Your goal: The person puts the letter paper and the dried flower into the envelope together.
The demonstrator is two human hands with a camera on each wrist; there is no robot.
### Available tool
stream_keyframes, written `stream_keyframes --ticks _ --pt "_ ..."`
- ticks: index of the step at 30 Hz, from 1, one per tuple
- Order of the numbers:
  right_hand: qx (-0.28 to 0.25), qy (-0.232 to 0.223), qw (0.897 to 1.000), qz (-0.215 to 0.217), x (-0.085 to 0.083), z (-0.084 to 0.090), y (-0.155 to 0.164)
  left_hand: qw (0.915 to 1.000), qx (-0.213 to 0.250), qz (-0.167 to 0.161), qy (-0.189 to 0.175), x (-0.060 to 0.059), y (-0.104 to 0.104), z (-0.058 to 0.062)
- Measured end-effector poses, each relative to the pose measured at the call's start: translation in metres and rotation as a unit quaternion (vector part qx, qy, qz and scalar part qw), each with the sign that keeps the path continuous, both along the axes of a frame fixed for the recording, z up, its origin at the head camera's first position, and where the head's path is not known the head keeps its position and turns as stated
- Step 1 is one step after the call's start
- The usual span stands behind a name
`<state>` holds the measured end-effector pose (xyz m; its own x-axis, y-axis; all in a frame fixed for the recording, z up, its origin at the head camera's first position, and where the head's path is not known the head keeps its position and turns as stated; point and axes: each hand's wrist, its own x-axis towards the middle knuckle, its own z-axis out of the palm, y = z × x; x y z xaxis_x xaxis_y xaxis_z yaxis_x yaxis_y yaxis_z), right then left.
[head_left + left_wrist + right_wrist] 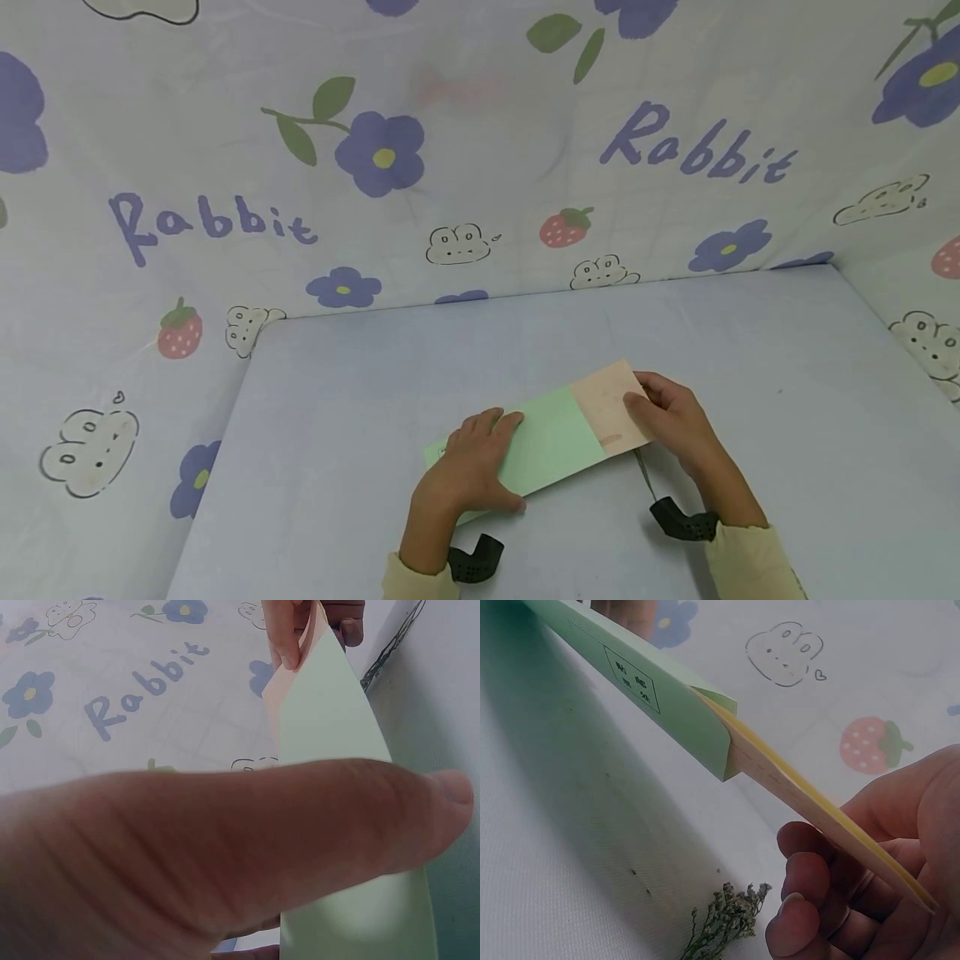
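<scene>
A pale green envelope [551,442] is held tilted just above the table, with a peach card [611,408] partly out of its right end. My left hand [468,467] grips the envelope's left part; in the left wrist view its thumb [315,817] lies across the green paper. My right hand [675,417] pinches the card's outer end, thumb on top and fingers beneath. From the side, the card [787,784] shows a yellow layer along its edge, and a printed box with characters marks the envelope [682,724]. A dried flower sprig [727,919] lies below the right hand.
The white table [360,375] reaches back to a hanging cloth [487,183] printed with flowers, strawberries and rabbits. A black wrist camera [480,560] sits at the left wrist and another black camera [682,521] at the right. Small dark specks [634,872] lie near the sprig.
</scene>
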<state>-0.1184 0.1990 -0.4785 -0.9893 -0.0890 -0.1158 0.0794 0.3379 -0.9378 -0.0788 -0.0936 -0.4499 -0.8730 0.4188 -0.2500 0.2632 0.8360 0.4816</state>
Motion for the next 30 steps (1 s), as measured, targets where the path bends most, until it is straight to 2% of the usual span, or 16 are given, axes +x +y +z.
stream_keyframes --ticks 30 --pt "-0.003 -0.002 1.0 -0.001 -0.0016 0.0012 -0.0031 1.0 0.001 -0.007 0.0 -0.0032 -0.0025 0.0009"
